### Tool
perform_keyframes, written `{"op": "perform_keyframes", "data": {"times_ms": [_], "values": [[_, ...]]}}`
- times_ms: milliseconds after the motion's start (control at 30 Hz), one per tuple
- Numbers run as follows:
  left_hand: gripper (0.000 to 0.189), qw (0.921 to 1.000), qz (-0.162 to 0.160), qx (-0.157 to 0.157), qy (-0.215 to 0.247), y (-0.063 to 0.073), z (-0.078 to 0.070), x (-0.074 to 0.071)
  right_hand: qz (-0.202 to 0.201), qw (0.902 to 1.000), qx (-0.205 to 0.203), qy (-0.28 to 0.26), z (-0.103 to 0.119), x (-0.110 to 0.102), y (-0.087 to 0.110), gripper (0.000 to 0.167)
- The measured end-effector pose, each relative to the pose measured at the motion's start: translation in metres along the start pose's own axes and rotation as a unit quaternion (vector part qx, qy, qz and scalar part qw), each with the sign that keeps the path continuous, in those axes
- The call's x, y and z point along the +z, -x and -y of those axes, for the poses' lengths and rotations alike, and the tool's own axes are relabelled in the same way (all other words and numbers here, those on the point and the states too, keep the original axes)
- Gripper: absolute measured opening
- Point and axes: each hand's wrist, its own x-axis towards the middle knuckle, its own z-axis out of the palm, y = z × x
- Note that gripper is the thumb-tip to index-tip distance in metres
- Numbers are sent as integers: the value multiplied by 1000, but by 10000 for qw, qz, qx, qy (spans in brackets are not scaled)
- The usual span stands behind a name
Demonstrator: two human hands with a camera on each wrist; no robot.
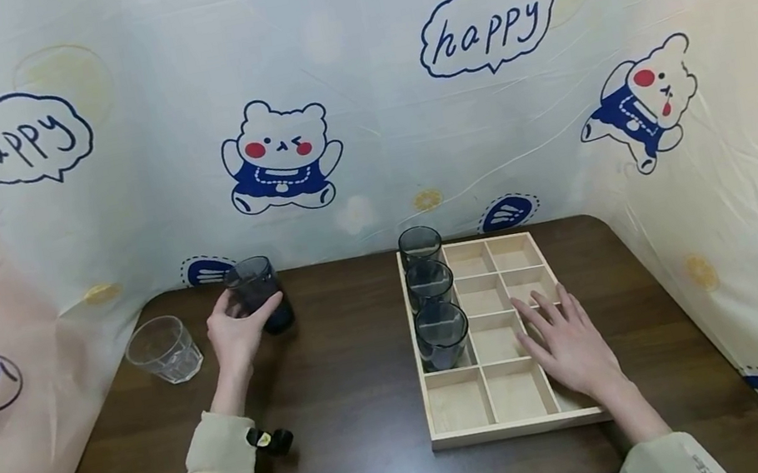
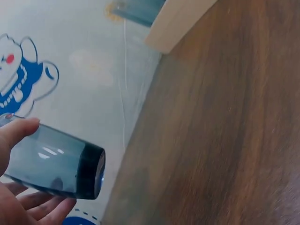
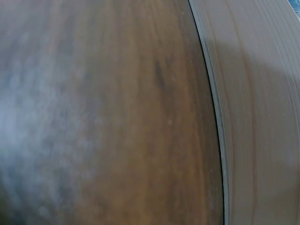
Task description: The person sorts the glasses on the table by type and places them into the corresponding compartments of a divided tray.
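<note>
My left hand (image 1: 236, 333) holds a dark-tinted drinking glass (image 1: 255, 284) near the back left of the table, thumb on one side and fingers on the other. In the left wrist view the same glass (image 2: 51, 159) shows its thick dark base. My right hand (image 1: 571, 342) lies with spread fingers over the right side of a wooden compartment box (image 1: 519, 428). Three similar dark glasses stand in the box's left column: a rear one (image 1: 420, 241), a middle one (image 1: 429, 280) and a front one (image 1: 443, 333). The right wrist view shows only the box's side (image 3: 258, 122) and tabletop.
A clear glass (image 1: 165, 350) stands, looking slanted in this view, left of my left hand. The brown wooden table (image 1: 356, 409) is bordered at the back and sides by a printed cloth (image 1: 375, 127) with bears and "happy" bubbles.
</note>
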Motion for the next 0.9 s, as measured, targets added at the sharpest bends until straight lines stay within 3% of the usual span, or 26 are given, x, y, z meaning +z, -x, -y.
{"op": "perform_keyframes", "data": {"times_ms": [433,900], "values": [[98,9942,1048,245,-29,47,-19,9,36,10000,7,2,1,-1,-1,63],[81,9844,1571,786,129,90,-26,29,40,10000,26,-29,1,-1,-1,64]]}}
